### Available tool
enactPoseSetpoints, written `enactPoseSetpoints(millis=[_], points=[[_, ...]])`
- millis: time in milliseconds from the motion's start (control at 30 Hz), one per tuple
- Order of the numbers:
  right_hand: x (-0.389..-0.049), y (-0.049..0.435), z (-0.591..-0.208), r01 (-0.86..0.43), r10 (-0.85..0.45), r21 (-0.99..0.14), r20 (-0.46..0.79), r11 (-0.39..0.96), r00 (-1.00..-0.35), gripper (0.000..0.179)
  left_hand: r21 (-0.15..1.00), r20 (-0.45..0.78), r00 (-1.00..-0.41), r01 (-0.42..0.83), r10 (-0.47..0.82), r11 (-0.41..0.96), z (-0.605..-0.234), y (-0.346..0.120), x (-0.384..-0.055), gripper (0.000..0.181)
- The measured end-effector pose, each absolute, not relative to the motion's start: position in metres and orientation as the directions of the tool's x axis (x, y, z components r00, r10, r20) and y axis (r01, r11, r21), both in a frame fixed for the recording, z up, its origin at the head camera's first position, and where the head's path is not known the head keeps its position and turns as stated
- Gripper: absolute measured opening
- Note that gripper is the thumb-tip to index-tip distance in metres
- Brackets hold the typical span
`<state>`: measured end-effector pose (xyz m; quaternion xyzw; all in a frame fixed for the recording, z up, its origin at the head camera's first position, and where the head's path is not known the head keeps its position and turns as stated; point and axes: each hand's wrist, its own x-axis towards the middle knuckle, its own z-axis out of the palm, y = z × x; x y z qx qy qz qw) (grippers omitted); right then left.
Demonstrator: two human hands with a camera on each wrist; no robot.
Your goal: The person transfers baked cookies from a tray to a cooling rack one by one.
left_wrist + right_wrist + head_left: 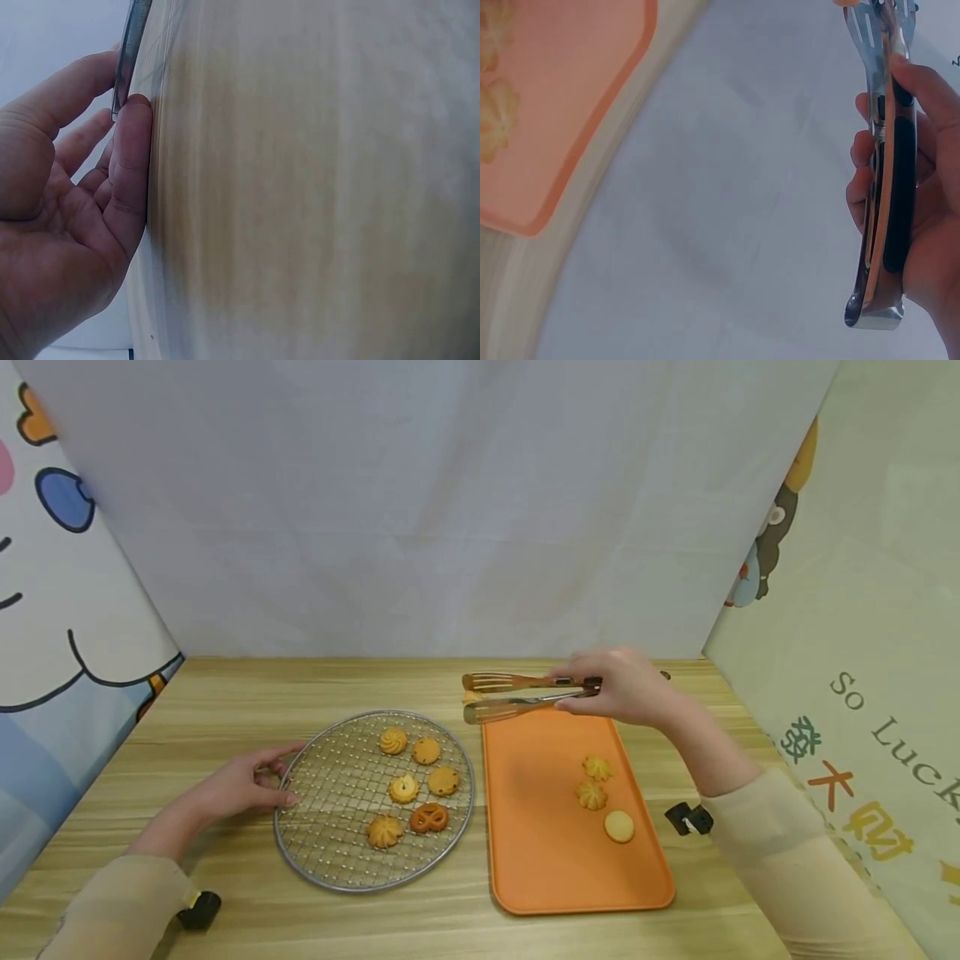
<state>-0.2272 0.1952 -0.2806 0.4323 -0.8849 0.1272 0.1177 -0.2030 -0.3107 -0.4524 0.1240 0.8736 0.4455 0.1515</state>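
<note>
My left hand (234, 787) holds the left rim of a round wire rack (330, 883); the left wrist view shows the fingers around the rim close to the tabletop. On the rack's right half lie several cookies, among them a pretzel-shaped one (429, 817) and a swirled one (393, 741). My right hand (633, 689) grips metal tongs (506, 708) with black handle pads, raised over the far end of an orange tray (540, 860). A yellowish cookie (472, 697) sits between the tong tips, mostly hidden. On the tray are two star-shaped cookies (592, 794) and a plain round cookie (619, 827).
The wood-grain table (420, 931) carries the rack and the tray side by side with a narrow gap. A pale cloth backdrop (450, 527) rises behind, and printed panels (862, 652) stand at both sides. Black straps (201, 912) sit at the wrists.
</note>
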Motion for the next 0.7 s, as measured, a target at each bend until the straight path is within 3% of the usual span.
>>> enactPoseSetpoints(millis=[433,700], points=[[-0.228,0.140,-0.285,-0.839,-0.785,-0.151,0.298,0.523,-0.543,0.029,0.822,-0.154,-0.923,0.077,0.352,0.564,-0.453,-0.310,-0.204,0.091],[-0.231,0.110,-0.307,-0.848,-0.812,-0.105,0.249,0.520,-0.529,0.028,0.833,-0.145,-0.923,0.081,0.357,0.547,-0.454,-0.312,-0.204,0.091]])
